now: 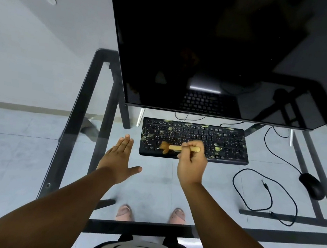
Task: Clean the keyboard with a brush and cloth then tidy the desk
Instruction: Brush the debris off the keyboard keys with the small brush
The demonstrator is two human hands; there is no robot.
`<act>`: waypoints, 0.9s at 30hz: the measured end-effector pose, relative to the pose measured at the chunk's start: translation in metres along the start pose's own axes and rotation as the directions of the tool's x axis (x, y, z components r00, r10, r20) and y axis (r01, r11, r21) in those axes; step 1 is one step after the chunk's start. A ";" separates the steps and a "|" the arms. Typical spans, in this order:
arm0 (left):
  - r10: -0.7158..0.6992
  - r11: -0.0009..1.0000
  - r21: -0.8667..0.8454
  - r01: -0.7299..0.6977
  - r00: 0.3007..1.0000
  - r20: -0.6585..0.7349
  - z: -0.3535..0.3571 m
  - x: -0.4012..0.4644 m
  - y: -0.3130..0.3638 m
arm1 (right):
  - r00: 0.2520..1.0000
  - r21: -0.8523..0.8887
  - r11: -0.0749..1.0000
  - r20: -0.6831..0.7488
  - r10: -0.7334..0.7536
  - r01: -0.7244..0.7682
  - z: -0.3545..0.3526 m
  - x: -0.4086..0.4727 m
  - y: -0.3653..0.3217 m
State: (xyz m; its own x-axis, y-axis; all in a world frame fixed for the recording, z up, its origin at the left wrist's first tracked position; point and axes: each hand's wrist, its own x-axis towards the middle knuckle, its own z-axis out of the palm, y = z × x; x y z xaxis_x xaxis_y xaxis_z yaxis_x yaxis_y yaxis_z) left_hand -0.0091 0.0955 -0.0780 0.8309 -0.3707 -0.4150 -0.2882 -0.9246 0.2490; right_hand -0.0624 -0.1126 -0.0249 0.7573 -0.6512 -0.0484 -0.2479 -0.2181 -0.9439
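Monitor (215,49), largest item, leans out over the back of the glass worktop (153,182); its lower edge hangs just above the keyboard's far row. Risk: a brush stroke lifted high at the back rows could knock the screen edge, and headroom there looks tight.

Worktop is clear glass on a dark frame. Open room is good in front of the keyboard and to its left; near edge runs just above the person's feet. Risk: crumbs swept forward or left scatter across bare glass and may drop over the edge to the floor, which would add to the tidying.

Keyboard (195,141) sits mid-worktop under the monitor, square to the person, with yellowish debris dotted over the keys, thickest along the top row and right side. Nothing braces it, so a hard sideways sweep could slide it on the glass.

Loose black cable (267,194) loops on the right, its plug end free, near the mouse (311,186). A wide right-arm swing could snag it.

Left hand (120,159) lies flat, fingers spread wide, holding nothing, just left of the keyboard and apart from it.

Right hand (192,160) has its fingers closed round the wooden handle of the brush (178,147), bristles pointing left on the lower-left keys. Bristles look blurred. Judged stage: brushing part done; no cloth in view.
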 end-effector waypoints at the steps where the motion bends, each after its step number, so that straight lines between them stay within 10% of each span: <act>1: -0.001 1.000 0.002 0.001 1.000 -0.003 0.000 0.000 0.000 | 0.995 0.061 0.998 0.100 0.016 -0.022 0.000 0.000 -0.001; 4: -0.002 1.000 0.002 0.002 1.000 -0.010 -0.001 -0.001 0.000 | 0.953 -0.008 1.000 0.302 0.021 -0.020 0.002 0.000 0.005; 9: -0.006 0.999 -0.032 0.006 1.000 -0.012 -0.002 -0.001 0.002 | 0.994 -0.051 0.999 -0.112 0.012 -0.018 -0.011 0.004 0.010; 14: -0.027 0.999 -0.046 0.024 0.998 -0.062 0.001 -0.005 0.005 | 0.995 0.117 0.989 0.036 0.091 -0.094 -0.024 0.015 0.011; 27: 0.113 0.992 -0.029 -0.124 0.961 -0.252 0.010 0.002 0.059 | 0.971 0.069 0.993 -0.214 0.104 -0.091 -0.066 0.025 0.025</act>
State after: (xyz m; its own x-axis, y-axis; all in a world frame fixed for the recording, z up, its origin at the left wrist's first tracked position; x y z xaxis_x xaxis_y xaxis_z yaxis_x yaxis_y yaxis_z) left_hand -0.0295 0.0391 -0.0732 0.8860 -0.4387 -0.1502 -0.3751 -0.8685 0.3241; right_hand -0.0896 -0.1829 -0.0282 0.5809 -0.8105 -0.0753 -0.2735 -0.1073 -0.9559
